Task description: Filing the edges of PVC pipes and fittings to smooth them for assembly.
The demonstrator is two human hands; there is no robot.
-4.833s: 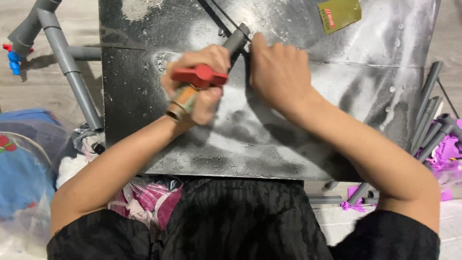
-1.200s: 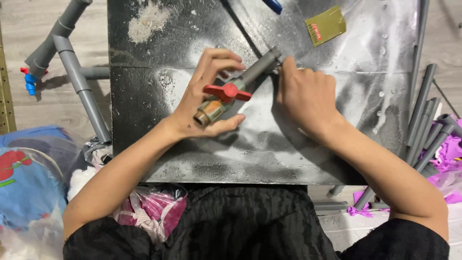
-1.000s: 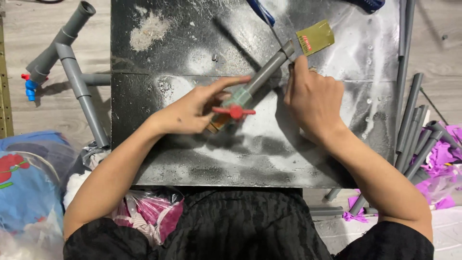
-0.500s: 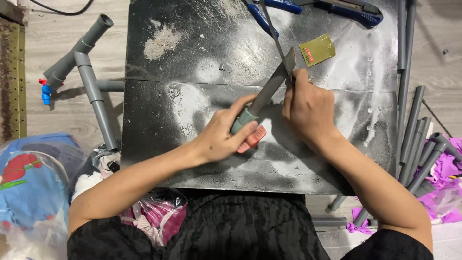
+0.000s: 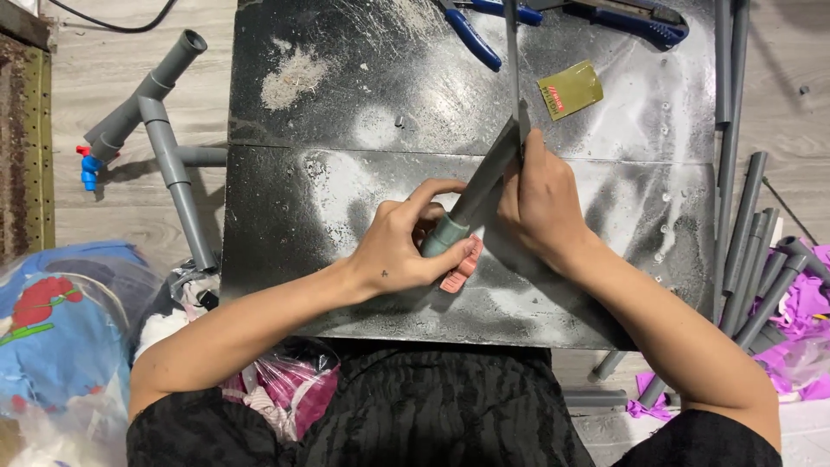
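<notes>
Even, bright overhead light; sharp picture with little blur.

The dark bench (image 5: 328, 259) shows pale, chalky sheen rather than hard glare, strongest toward 12 and 3 o'clock. Soft shadows fall just below and right of the left hand (image 5: 402, 251) and right hand (image 5: 540, 203), toward 5 o'clock. Edges bend slightly outward; the floor (image 5: 130, 195) at 9 o'clock stays in focus.

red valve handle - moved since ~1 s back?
Yes. The red valve handle sat on top of the grey pipe, facing the camera; now it lies under it, against the black board, below the left hand.
</notes>
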